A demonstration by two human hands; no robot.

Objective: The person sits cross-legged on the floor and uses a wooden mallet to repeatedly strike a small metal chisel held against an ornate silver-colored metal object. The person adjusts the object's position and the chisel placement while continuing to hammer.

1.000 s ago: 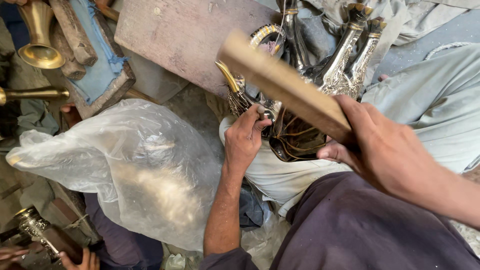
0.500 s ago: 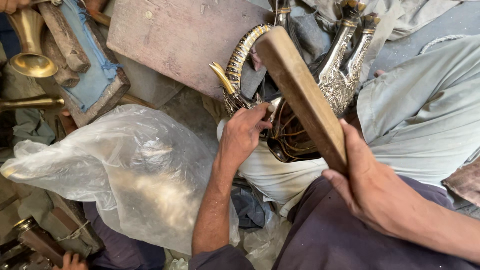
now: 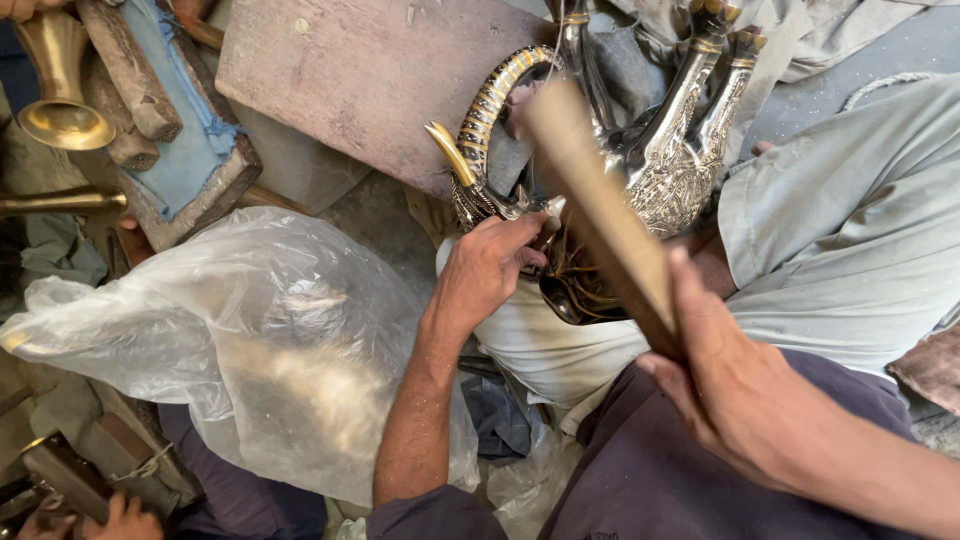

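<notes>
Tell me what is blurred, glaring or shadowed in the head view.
Head view: the wooden stick in the right hand is smeared by motion blur; the left hand on the ornate metal vessel stays sharp; the plastic bag shows soft whitish glare; the lower left corner lies in shadow.

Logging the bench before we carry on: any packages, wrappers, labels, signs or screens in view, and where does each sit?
Clear plastic bag: lower left, beside the left forearm; crumpled, see-through, bulging around something pale gold.
Second scrap of clear plastic: bottom centre, between the arms; crumpled.
Labels, signs, screens: none visible.
</notes>
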